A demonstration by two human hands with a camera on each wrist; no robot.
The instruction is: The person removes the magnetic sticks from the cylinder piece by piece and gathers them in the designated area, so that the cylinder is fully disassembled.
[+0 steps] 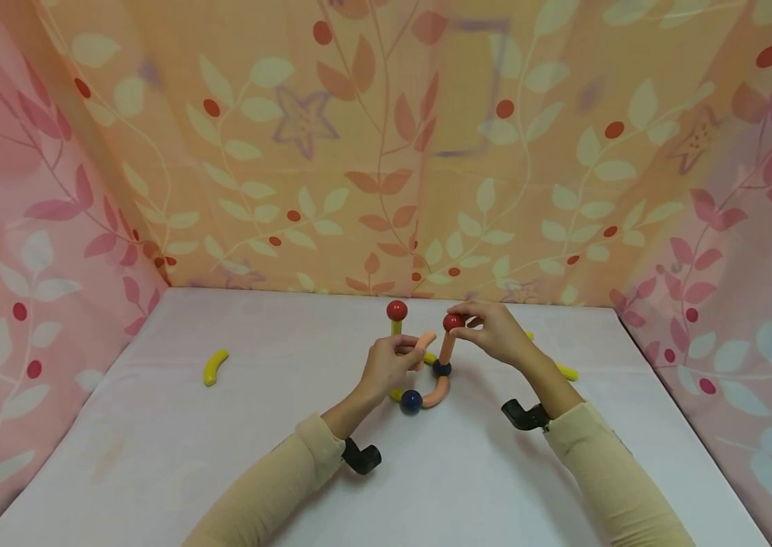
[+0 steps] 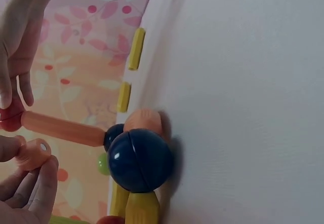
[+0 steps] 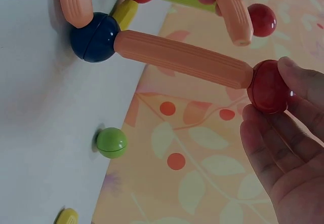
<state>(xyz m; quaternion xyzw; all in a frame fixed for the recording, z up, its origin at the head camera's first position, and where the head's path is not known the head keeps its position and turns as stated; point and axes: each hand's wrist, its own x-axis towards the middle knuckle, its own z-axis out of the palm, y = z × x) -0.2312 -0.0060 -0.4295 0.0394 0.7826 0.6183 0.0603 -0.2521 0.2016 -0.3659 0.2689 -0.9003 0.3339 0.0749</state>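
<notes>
A small frame of magnetic sticks and balls stands mid-table. My right hand [image 1: 463,323] pinches a red ball [image 1: 453,322] [image 3: 268,87] on top of an upright orange stick [image 1: 447,348] [image 3: 182,58]. That stick rises from a dark blue ball [image 1: 441,369] [image 3: 94,37]. My left hand [image 1: 408,351] [image 2: 30,178] grips a loose curved orange stick [image 1: 425,342] [image 2: 33,153] just left of the upright. A second blue ball [image 1: 411,401] [image 2: 139,159] joins a curved orange piece [image 1: 437,393] flat on the table. Behind stands another red ball [image 1: 397,309] on a yellow-green stick.
A yellow curved piece [image 1: 216,366] lies alone at the left of the white table [image 1: 153,456]. Yellow sticks [image 1: 567,372] lie to the right behind my right wrist. A loose green ball [image 3: 112,142] sits by the back edge. Patterned cloth walls enclose three sides.
</notes>
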